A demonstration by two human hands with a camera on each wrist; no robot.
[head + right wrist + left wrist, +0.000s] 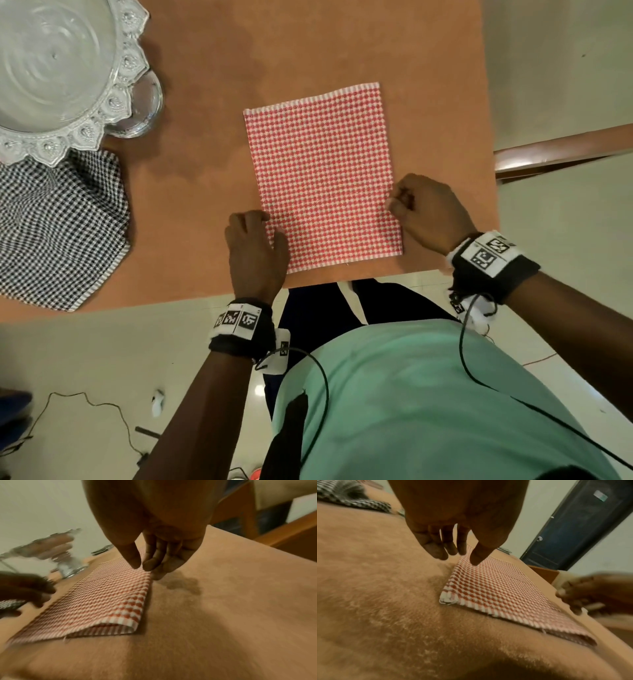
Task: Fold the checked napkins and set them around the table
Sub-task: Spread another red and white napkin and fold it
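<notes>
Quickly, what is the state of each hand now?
Left hand: open, fingers on the red napkin.
Right hand: pinches the red napkin's edge.

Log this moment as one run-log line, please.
red checked napkin folded flat on table | left hand at its left edge | right hand at right edge | black checked napkin waiting

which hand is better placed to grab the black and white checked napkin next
Left. The left hand rests at the left edge of the red and white checked napkin, nearest the black and white checked napkin beside the silver scalloped tray. The right hand would probably have to cross over.
</notes>
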